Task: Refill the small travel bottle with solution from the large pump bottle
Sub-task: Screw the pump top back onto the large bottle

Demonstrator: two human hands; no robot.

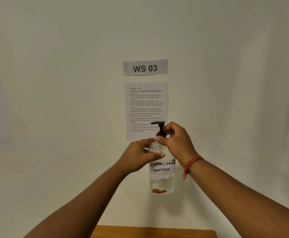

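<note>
The large clear pump bottle [162,179] is held up in the air in front of the wall. It carries a white paper label reading "CONTACT LENS SOLUTION" and shows an orange mark near its base. My left hand [140,156] grips its upper body just below the shoulder. My right hand [175,139] is closed around the black collar of the pump head [159,128], whose spout points left. The small travel bottle is not in view.
A wooden tabletop [154,231] shows at the bottom edge, below the bottle. On the white wall behind hang a "WS 03" sign [145,67] and a printed task sheet [146,107]. A red thread bracelet circles my right wrist.
</note>
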